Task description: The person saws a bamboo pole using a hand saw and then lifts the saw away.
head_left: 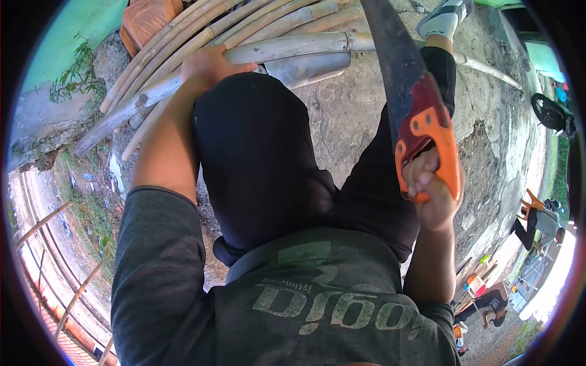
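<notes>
My right hand (pixel 434 194) is closed through the orange and dark red handle of a handsaw (pixel 400 67). The saw is raised, its broad dark blade pointing away from me and passing in front of my outstretched leg. To the left, my left hand (pixel 207 64) is wrapped round a thick pale bamboo pole (pixel 287 47), just beyond my bent knee. This pole runs across the ground from lower left to upper right. Part of my left hand's fingers is hidden behind the knee and pole. A shorter, thicker grey piece of bamboo (pixel 308 67) lies beneath it.
Several curved bamboo poles (pixel 201 30) lie beyond my left hand, beside an orange-brown block (pixel 146 24). Cracked concrete (pixel 342 116) lies under my legs. At right are a black wheel (pixel 547 111), a seated person (pixel 537 222) and another person (pixel 488 305) farther off.
</notes>
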Demonstrator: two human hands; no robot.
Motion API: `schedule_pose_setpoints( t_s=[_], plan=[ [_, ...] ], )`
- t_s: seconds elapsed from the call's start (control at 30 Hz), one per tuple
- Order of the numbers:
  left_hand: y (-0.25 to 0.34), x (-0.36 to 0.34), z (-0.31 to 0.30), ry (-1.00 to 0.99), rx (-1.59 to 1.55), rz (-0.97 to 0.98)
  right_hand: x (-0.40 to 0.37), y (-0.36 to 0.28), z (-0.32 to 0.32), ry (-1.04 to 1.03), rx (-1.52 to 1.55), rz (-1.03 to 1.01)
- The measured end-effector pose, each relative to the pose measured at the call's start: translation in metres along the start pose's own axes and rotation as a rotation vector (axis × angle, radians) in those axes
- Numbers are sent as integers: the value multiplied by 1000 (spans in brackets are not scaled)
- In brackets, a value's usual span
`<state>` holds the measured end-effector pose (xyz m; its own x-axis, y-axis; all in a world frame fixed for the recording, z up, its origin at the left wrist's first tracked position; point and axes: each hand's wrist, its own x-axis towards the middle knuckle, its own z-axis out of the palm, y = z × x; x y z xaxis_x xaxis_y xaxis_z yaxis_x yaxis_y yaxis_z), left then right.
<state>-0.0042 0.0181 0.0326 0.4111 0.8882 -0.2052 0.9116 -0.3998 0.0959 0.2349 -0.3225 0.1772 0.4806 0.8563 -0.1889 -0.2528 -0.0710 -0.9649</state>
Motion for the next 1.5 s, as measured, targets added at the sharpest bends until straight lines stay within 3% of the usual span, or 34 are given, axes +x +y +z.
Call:
schedule_pose_setpoints(
  t_s=[0.17,0.2,0.33,0.77,0.87,0.97,1.1,1.23,1.5],
  plan=[
    [4,2,-9,-68,-22,22,43,9,-37,-255,537,41],
    [5,2,-16,-102,-24,11,48,9,-41,-364,545,42],
    [-2,8,-11,-122,-13,36,47,13,-51,-441,687,64],
    [-1,4,-12,-93,-19,34,36,15,-61,-461,651,45],
    [-2,5,-11,-82,-18,35,38,14,-55,-371,465,-17],
    [2,6,-17,-153,-14,7,48,2,-32,-257,78,-71],
    [5,7,-23,-200,-5,-10,77,16,-19,-132,75,42],
    [-1,7,-12,-93,-21,22,88,24,-37,-328,556,45],
    [-5,8,-15,-115,-18,43,57,-8,-65,-639,658,10]
  ],
)
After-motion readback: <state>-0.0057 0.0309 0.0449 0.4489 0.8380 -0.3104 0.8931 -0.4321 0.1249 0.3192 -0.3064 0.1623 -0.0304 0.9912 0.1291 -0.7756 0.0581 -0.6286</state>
